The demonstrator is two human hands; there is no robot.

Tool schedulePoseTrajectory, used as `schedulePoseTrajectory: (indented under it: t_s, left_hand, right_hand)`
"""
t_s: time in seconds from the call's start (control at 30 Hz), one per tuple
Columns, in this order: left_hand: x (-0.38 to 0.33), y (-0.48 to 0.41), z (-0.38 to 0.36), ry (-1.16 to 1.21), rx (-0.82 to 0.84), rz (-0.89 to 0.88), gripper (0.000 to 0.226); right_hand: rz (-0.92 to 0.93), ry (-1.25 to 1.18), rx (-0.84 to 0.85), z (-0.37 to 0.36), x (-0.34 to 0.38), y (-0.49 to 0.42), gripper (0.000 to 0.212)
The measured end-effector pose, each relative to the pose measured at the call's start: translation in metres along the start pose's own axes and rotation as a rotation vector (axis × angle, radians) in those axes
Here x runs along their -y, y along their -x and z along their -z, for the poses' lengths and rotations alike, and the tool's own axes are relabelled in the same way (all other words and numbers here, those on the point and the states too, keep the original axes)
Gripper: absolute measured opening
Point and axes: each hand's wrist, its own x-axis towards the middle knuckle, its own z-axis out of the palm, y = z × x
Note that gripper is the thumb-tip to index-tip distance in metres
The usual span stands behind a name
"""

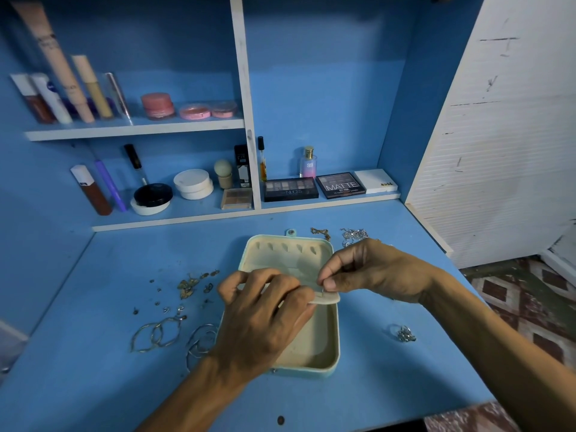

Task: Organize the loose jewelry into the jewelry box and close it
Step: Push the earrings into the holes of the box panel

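Rounded mint box (312,371), cream-lined, open, long axis pointing away — left hand (265,316) grips its soft flap (328,298), right hand (374,269) pinches a metal pin (322,289).

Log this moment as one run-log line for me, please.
jewelry box: open | left hand: holds cream flap | right hand: pinches small piece at flap | loose: hoops, chains on desk
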Motion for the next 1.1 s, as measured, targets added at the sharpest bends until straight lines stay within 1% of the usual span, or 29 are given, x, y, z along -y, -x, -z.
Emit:
schedulePoseTrajectory:
  t_s: [0.37,0.5,0.6,0.83,1.0,1.1]
  left_hand:
    - [0.0,-0.001,0.0,0.001,0.002,0.001,0.025]
    - [0.0,0.0,0.001,0.003,0.0,0.005,0.024]
    - [-0.001,-0.001,0.001,0.002,-0.002,0.006,0.024]
    - [0.0,-0.001,0.001,0.002,-0.009,0.001,0.025]
    - [0.0,0.0,-0.001,0.008,-0.004,0.005,0.025]
    - [0.001,0.0,-0.001,0.008,-0.008,0.008,0.024]
  right_hand:
    - [0.002,0.038,0.033,0.0,0.001,-0.001,0.013]
    - [-0.009,0.156,0.09,0.004,0.01,-0.003,0.012]
    - [-0.008,0.22,0.096,0.004,0.012,-0.004,0.011]
    - [0.002,0.259,0.108,0.008,0.018,-0.005,0.013]
    - [-0.005,0.452,0.135,0.005,0.027,-0.009,0.014]
    - [-0.019,0.501,0.139,0.003,0.031,-0.011,0.016]
